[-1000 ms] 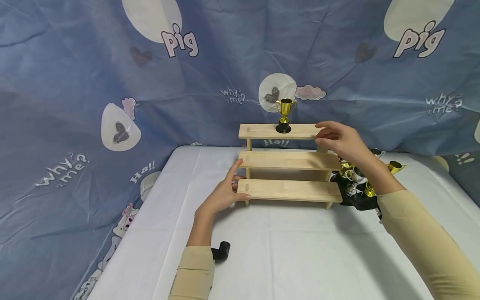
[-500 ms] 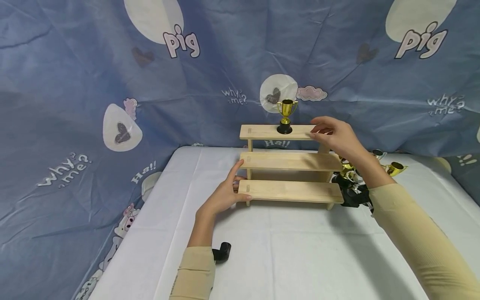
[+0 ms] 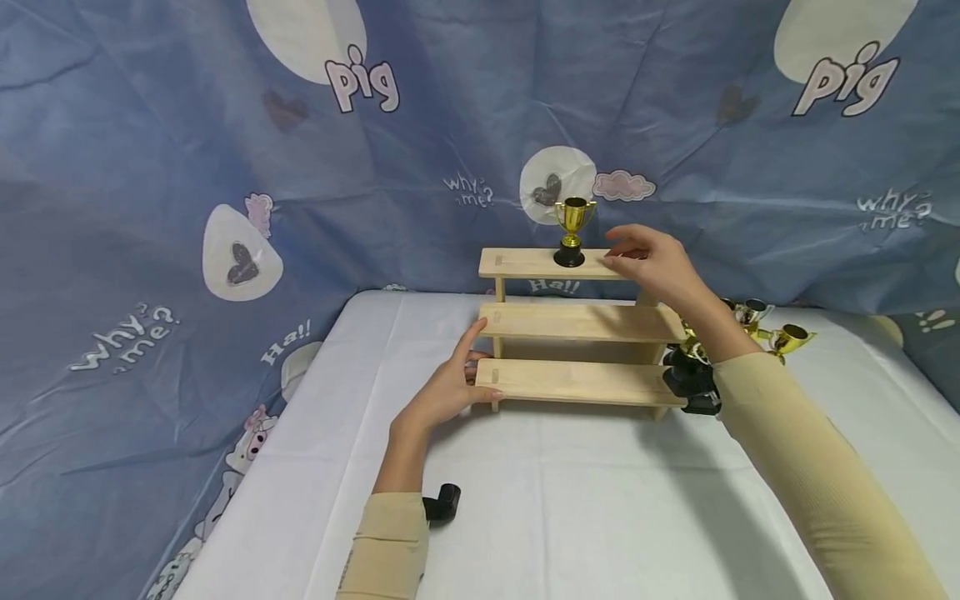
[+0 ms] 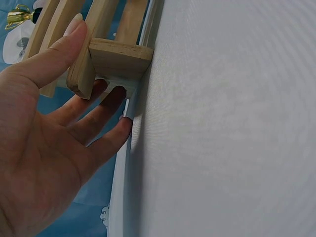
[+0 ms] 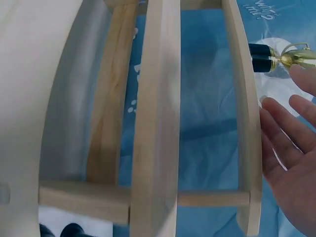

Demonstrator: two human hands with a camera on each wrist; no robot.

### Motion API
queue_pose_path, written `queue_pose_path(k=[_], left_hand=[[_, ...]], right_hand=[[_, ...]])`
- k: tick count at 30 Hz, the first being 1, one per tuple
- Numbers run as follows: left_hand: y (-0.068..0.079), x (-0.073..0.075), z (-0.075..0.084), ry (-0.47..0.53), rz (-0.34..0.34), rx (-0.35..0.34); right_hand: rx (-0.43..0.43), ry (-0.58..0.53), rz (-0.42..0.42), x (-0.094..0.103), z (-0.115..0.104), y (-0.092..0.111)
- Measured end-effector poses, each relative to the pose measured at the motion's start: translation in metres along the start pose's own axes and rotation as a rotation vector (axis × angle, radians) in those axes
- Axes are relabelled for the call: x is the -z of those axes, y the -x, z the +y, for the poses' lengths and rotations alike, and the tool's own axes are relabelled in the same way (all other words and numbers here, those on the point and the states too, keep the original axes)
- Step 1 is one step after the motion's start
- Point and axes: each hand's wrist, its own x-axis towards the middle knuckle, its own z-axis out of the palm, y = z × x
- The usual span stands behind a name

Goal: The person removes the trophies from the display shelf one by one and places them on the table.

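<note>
A three-tier wooden display stand [image 3: 577,379] stands on the white-covered table in the head view. On its top tier a small gold trophy cup [image 3: 572,221] with a black base stands upright, slightly right of the tier's middle. My left hand [image 3: 442,387] holds the stand's left end, the thumb at the lowest board and another finger at the middle board; the left wrist view shows the remaining fingers [image 4: 112,96] around the board's end. My right hand [image 3: 652,258] is over the right part of the top tier, its fingers loosely bent beside the trophy cup with nothing between them.
Several gold and silver trophy cups [image 3: 790,337] with black bases lie clustered right of the stand, partly hidden by my right arm. A black object [image 3: 447,502] shows by my left sleeve. Behind the table [image 3: 562,517] hangs a blue printed cloth [image 3: 450,117].
My right hand has slid left along the top tier, closer to the trophy cup. The left hand stays at the stand's left end, and the cup stands where it was.
</note>
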Motion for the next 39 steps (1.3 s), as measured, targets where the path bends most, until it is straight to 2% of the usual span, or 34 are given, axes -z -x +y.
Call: queue_pose_path(k=[9, 18, 32, 39], left_hand=[[0.002, 0.002, 0.002, -0.026, -0.004, 0.015], [-0.001, 0.002, 0.002, 0.004, -0.001, 0.013], [0.002, 0.003, 0.002, -0.016, -0.006, 0.017], [0.002, 0.002, 0.001, 0.006, -0.011, 0.012]], right_hand=[[-0.022, -0.014, -0.019, -0.009, -0.008, -0.011], [-0.034, -0.042, 0.001, -0.013, -0.01, -0.016], [0.014, -0.062, -0.007, -0.022, -0.014, -0.024], [-0.016, -0.076, -0.028, -0.027, -0.016, -0.028]])
